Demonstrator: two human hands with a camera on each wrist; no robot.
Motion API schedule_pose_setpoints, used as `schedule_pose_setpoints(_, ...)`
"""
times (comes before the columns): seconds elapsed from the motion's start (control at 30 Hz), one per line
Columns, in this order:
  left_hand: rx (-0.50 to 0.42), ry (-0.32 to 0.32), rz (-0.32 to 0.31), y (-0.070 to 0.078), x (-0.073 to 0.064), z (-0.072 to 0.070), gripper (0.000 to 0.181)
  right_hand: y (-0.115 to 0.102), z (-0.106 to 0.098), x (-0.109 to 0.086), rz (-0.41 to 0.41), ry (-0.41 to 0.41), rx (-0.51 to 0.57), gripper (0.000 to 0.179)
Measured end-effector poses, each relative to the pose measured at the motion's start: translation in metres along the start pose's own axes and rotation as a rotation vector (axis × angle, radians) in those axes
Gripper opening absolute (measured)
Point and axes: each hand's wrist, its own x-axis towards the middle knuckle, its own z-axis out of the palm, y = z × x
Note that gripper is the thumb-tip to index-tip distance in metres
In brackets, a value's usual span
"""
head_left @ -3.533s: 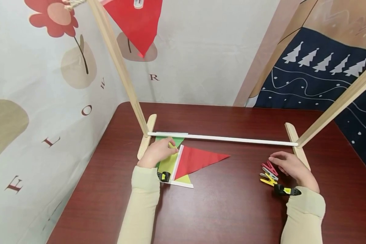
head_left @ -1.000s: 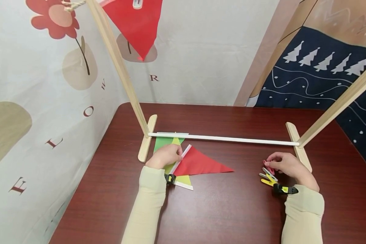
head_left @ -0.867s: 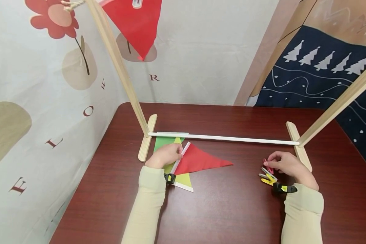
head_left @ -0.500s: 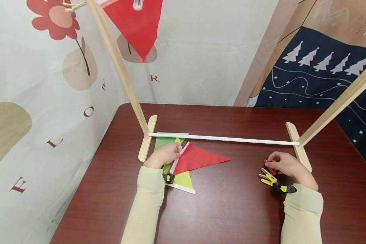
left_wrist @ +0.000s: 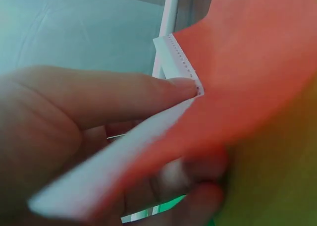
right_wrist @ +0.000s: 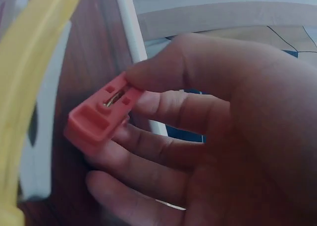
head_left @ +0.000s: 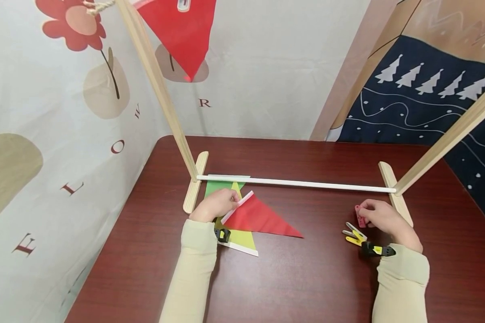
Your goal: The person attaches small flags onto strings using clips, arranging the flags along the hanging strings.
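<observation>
Left grip (head_left: 216,205) pinching stitched, white-edged triangular red flag (head_left: 262,219); right grip (head_left: 385,219) pinching oblong red plastic clip (right_wrist: 94,116).

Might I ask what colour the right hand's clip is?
The clip is pinkish red, clearest in the right wrist view.

I can't tell home from workroom here; I see a corner hung with flower-printed cloth (head_left: 266,89) and navy tree-patterned cloth (head_left: 416,117), behind a reddish-brown bench (head_left: 299,278).
</observation>
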Motion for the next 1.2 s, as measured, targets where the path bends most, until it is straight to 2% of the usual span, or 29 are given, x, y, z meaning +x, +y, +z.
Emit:
schedule_pose_setpoints(0.4, -0.011, -0.005, -0.026, -0.0020, 0.0013, -0.0007, 0.009, -0.0024, -0.0049, 0.0011, -0.019, 0.111, -0.041, 0.018)
schedule_pose_setpoints(0.67, -0.018, -0.036, -0.060, -0.0016, 0.0024, 0.0005, 0.008, -0.0033, -0.0047, 0.0000, -0.045, 0.095, -0.034, 0.025)
schedule_pose_setpoints(0.83, -0.015, 0.001, -0.043, -0.0008, 0.0012, -0.0011, 0.010, -0.0025, -0.0050, -0.0004, -0.054, 0.101, -0.047, 0.027)
schedule_pose_setpoints(1.07, -0.004, 0.047, -0.022, 0.0003, -0.0023, -0.0051, 0.015, -0.0043, -0.0061, -0.0025, -0.063, 0.171, -0.102, 0.031)
schedule_pose_setpoints(1.2, 0.017, 0.063, 0.013, 0.0007, -0.0039, -0.0063, 0.019, -0.0054, -0.0064, -0.0042, -0.058, 0.184, -0.103, 0.032)
